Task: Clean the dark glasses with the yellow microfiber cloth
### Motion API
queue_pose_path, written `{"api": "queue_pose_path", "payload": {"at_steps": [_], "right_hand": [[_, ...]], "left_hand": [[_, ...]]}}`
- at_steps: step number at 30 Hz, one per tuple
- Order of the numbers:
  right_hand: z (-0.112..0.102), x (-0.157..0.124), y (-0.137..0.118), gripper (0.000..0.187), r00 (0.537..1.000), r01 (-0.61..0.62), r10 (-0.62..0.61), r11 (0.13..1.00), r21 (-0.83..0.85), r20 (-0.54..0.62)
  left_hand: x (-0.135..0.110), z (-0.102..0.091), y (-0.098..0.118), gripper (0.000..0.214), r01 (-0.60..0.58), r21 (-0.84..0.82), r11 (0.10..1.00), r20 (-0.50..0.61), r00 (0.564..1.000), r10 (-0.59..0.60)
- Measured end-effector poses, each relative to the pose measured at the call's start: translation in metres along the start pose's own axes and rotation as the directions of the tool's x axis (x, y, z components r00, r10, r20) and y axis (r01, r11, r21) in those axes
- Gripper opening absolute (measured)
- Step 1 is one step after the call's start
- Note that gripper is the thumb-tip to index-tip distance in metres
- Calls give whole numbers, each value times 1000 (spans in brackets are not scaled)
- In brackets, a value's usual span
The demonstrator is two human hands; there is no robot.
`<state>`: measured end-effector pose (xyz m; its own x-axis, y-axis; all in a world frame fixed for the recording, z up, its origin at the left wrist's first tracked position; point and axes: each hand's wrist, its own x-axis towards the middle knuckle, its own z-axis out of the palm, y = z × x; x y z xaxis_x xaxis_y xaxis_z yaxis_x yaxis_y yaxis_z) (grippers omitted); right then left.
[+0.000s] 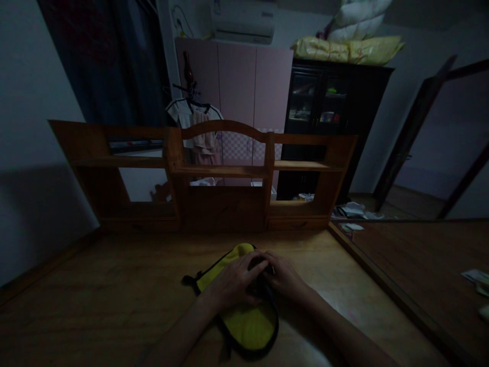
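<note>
A yellow zip pouch [254, 323] with black edging lies on the wooden bed board, slanted, with a dark strap or tab at its left end. Over its middle, my left hand [239, 280] is closed, thumb and fingers bent around something dark [256, 278]. My right hand [284, 278] meets it from the right, its fingertips pinched together close to the left hand's fingers and touching the same dark thing. In the dim light, and behind my fingers, its kind cannot be made out.
Beyond the pale wooden board [133, 285] stands a wooden headboard shelf [221, 171]. A raised wooden edge [378, 280] runs along the right side. Farther back are a pink wardrobe [237, 86], a dark cabinet [355, 102] and a doorway on the right.
</note>
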<state>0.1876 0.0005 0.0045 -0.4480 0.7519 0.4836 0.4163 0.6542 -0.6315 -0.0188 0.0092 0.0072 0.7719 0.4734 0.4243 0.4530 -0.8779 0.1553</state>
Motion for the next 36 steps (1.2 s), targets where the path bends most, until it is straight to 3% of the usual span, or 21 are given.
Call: {"api": "queue_pose_path", "payload": {"at_steps": [6, 11, 15, 22, 24, 28, 36], "right_hand": [[-5, 0, -6, 48, 1000, -28, 29, 996, -88, 10], [-15, 1, -19, 40, 996, -76, 82, 982, -174, 24], [-21, 2, -21, 34, 992, -123, 121, 976, -178, -23], [-12, 5, -13, 37, 983, -177, 181, 980, 90, -38], [-9, 7, -8, 39, 963, -247, 265, 938, 244, -43], [-9, 11, -1, 44, 927, -357, 368, 810, 465, 69], [-6, 13, 2, 43, 935, -328, 349, 789, 519, 60]], "left_hand": [[1, -2, 2, 91, 15, -61, 998, -14, 1000, -16], [5, -9, 7, 90, 124, -218, 968, -47, 989, -138], [7, -14, 11, 84, 140, -298, 944, -82, 982, -172], [7, -16, 12, 82, 169, -332, 928, -78, 975, -206], [6, -13, 10, 83, 166, -332, 928, -80, 976, -204], [4, -6, 4, 90, 149, -317, 937, -77, 980, -182], [3, -2, 1, 92, 141, -302, 943, -73, 983, -170]]}}
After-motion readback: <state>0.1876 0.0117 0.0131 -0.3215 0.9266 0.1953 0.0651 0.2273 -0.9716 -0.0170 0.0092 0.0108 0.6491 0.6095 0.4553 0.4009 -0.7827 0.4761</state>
